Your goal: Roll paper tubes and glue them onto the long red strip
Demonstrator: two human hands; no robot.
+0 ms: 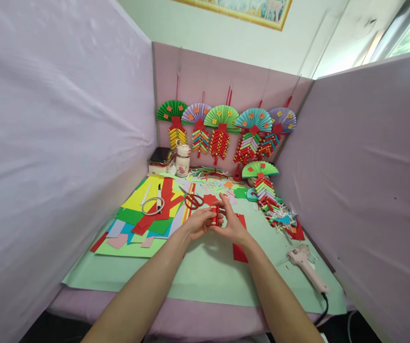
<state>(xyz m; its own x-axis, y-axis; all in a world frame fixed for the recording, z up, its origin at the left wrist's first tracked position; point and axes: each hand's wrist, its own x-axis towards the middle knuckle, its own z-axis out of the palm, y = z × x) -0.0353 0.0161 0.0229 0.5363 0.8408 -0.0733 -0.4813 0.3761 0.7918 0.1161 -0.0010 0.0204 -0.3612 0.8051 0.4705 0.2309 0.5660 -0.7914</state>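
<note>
A small red paper roll (pixel 214 216) stands roughly upright between my hands above the table. My left hand (pixel 199 224) grips it from the left with curled fingers. From the other side, my right hand (pixel 232 225) pinches it, thumb low and index finger raised near its top. Just beyond my hands lie red-handled scissors (pixel 193 201) and a red paper piece (pixel 210 200). A red paper strip (pixel 240 252) lies on the green mat, partly hidden by my right hand and forearm.
Coloured paper sheets (pixel 129 216), a utility knife (pixel 159 197) and a ring (pixel 152 206) lie left. A corded glue gun (pixel 308 267) rests right, near paper scraps (pixel 283 220). Behind stand a white bottle (pixel 182 161) and several hanging fan ornaments (pixel 222 119). Fabric-covered panels (pixel 365 157) enclose the table.
</note>
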